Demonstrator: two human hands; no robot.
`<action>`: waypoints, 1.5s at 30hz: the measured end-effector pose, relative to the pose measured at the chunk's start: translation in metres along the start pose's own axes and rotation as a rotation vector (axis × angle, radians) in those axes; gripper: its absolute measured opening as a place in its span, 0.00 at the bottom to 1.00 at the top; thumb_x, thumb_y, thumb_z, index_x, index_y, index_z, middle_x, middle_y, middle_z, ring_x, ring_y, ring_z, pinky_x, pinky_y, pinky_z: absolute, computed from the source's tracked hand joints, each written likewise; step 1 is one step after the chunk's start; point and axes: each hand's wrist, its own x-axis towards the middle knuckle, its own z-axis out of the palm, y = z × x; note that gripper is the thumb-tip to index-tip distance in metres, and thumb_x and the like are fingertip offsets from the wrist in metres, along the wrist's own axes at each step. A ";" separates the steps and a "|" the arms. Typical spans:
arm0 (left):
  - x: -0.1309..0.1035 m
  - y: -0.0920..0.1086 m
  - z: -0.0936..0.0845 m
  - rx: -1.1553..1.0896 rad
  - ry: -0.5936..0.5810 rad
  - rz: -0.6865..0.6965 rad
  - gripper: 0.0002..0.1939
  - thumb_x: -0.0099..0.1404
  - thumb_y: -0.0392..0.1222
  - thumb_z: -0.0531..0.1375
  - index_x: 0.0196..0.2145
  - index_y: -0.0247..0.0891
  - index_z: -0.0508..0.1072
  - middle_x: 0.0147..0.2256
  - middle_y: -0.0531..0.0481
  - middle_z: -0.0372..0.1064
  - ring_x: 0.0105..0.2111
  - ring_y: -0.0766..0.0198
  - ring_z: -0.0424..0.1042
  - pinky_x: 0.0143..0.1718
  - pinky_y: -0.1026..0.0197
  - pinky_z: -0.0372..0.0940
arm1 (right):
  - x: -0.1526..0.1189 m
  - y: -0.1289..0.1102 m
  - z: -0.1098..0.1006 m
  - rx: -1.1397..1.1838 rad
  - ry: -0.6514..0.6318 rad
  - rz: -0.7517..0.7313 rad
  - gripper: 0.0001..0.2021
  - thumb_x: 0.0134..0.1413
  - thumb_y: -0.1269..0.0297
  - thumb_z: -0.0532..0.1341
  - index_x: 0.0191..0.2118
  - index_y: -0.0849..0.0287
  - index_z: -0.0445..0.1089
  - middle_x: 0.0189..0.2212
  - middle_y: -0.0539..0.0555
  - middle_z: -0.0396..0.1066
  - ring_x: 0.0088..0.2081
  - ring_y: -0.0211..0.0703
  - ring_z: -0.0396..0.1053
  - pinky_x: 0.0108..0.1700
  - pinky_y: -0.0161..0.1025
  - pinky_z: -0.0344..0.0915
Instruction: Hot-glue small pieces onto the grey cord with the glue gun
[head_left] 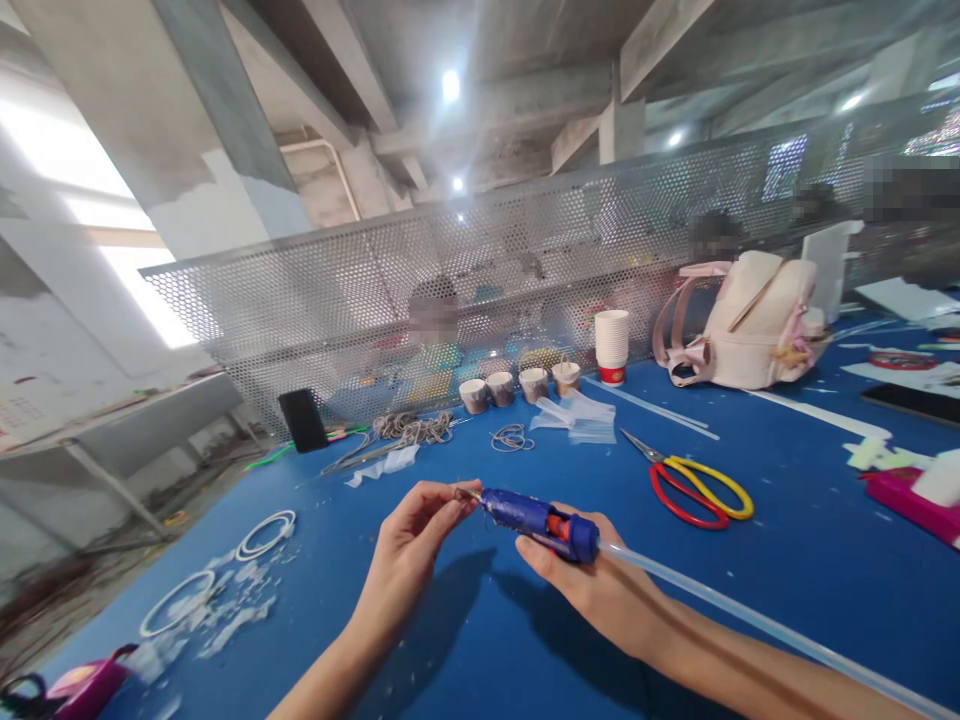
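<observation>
In the middle of the head view, my right hand (pixel 615 595) is closed around a blue hot glue gun (pixel 521 514) that points left. A long translucent glue stick (pixel 720 598) runs out of its back end, over my right forearm. My left hand (pixel 412 535) is closed in a pinch at the gun's metal nozzle (pixel 471 494). Something small and brownish shows at those fingertips, too small to name. Beyond the hands lie a loose coil of thin grey cord (pixel 512 437) and a heap of the same cord (pixel 416 428).
Scissors (pixel 694 488) with red and yellow handles lie to the right. Several small cups (pixel 534 385), a paper cup stack (pixel 612 345) and a pale backpack (pixel 757 320) stand along the perforated metal screen (pixel 322 310). White rings (pixel 266 535) and plastic scraps (pixel 236 625) lie left. A phone (pixel 302 420) leans behind.
</observation>
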 end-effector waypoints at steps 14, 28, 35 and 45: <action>-0.001 0.005 0.004 -0.008 0.023 -0.011 0.07 0.56 0.43 0.63 0.30 0.37 0.74 0.39 0.44 0.77 0.46 0.55 0.71 0.48 0.57 0.64 | -0.001 -0.006 0.000 -0.024 -0.001 -0.013 0.13 0.51 0.53 0.58 0.29 0.58 0.72 0.21 0.49 0.68 0.25 0.40 0.66 0.28 0.33 0.63; -0.002 0.009 0.003 0.015 0.053 0.002 0.08 0.55 0.44 0.64 0.30 0.37 0.76 0.41 0.42 0.76 0.45 0.54 0.72 0.50 0.54 0.62 | 0.000 -0.007 -0.002 -0.045 -0.051 -0.018 0.13 0.53 0.53 0.57 0.30 0.58 0.70 0.23 0.49 0.69 0.26 0.40 0.66 0.28 0.33 0.61; -0.002 0.014 0.007 -0.067 0.079 -0.043 0.10 0.51 0.45 0.66 0.29 0.36 0.76 0.39 0.42 0.77 0.45 0.52 0.72 0.50 0.52 0.62 | 0.001 -0.010 -0.003 -0.038 -0.039 -0.040 0.12 0.52 0.55 0.57 0.28 0.59 0.69 0.23 0.49 0.68 0.27 0.39 0.64 0.29 0.33 0.61; -0.002 0.014 0.007 -0.131 0.081 -0.071 0.08 0.51 0.43 0.67 0.28 0.37 0.75 0.36 0.44 0.77 0.46 0.54 0.71 0.50 0.55 0.63 | 0.003 -0.011 -0.003 -0.053 -0.063 -0.039 0.12 0.53 0.55 0.56 0.28 0.58 0.69 0.21 0.48 0.65 0.24 0.37 0.61 0.28 0.33 0.59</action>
